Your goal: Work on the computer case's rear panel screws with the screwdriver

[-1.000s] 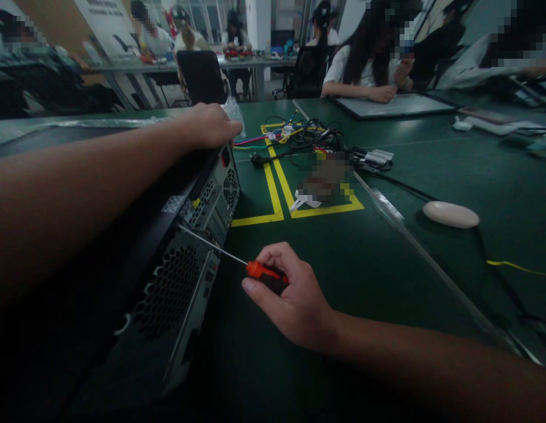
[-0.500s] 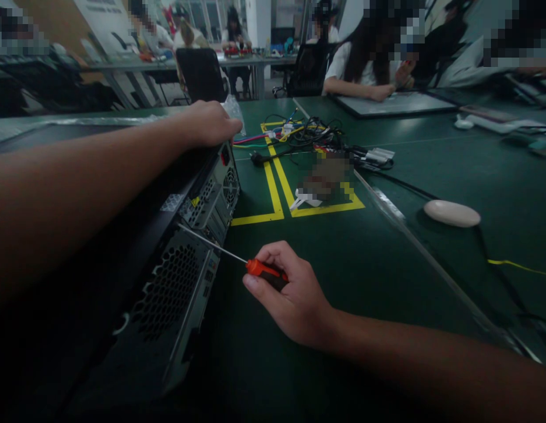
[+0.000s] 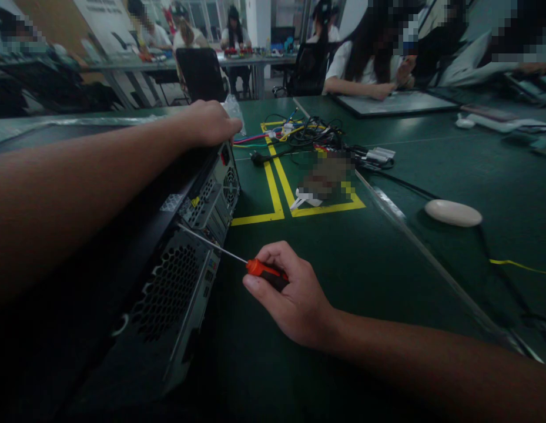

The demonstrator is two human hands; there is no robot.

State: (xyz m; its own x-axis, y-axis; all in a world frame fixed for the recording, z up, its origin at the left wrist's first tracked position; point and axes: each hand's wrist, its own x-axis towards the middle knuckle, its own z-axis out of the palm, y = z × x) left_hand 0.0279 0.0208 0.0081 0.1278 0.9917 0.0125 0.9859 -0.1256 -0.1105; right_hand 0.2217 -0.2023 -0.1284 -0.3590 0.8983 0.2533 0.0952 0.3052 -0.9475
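Note:
A black desktop computer case [image 3: 202,211] stands at the left with its metal rear panel turned toward the right. My left hand [image 3: 211,122] lies over the far top edge of the case, fingers curled and partly hidden, gripping it. My right hand [image 3: 294,294] is wrapped around the red and black handle of a screwdriver [image 3: 266,271]. The long shaft slants up to the left, and its tip touches the rear panel near the top edge, above the honeycomb vent [image 3: 169,291]. Whether a screw sits under the tip is too small to tell.
Tangled cables [image 3: 319,132] lie behind the case, near yellow tape [image 3: 279,188] on the green table [image 3: 343,252]. A white computer mouse [image 3: 453,212] and a clear strip [image 3: 414,235] are at the right. Other people sit at the far side, one by a flat panel [image 3: 414,103].

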